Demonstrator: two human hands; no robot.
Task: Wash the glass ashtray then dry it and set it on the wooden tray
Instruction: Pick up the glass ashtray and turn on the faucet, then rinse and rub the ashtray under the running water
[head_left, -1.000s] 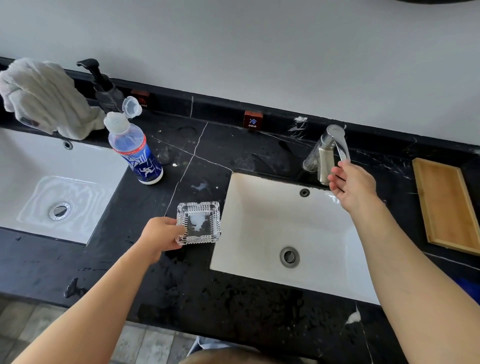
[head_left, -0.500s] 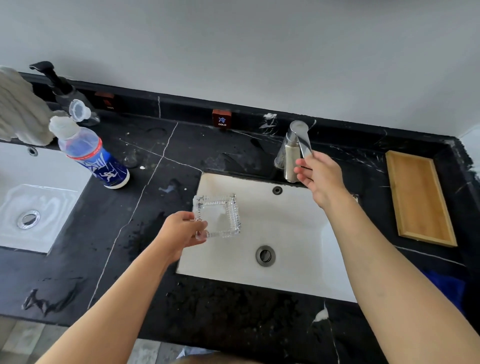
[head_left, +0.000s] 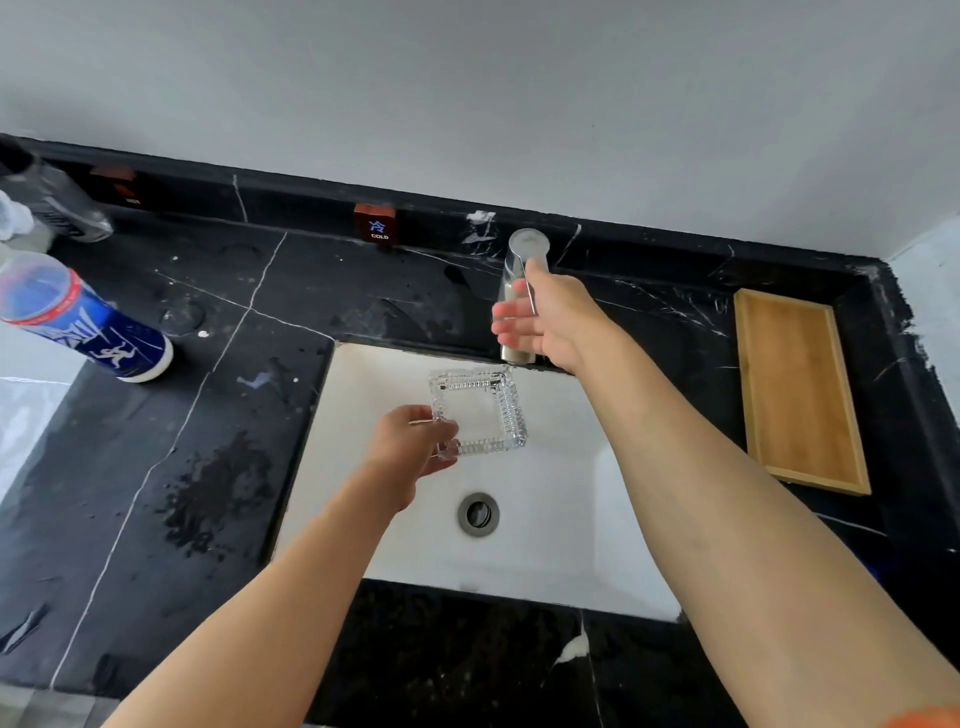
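I am holding the ashtray (head_left: 480, 410) over the sink (head_left: 566, 561), my left hand (head_left: 410, 447) pinching its near-left corner. My right hand (head_left: 550, 322) is lying half open on the faucet (head_left: 524, 249) lever. A tag (head_left: 377, 224) behind is reading "COLD". The tray (head_left: 800, 389) is sitting bare on the tabletop (head_left: 171, 467), right of the sink.

Left hand (head_left: 410, 447) holding glass ashtray (head_left: 480, 408) over white sink (head_left: 561, 551), right hand (head_left: 553, 319) on faucet handle (head_left: 527, 260)
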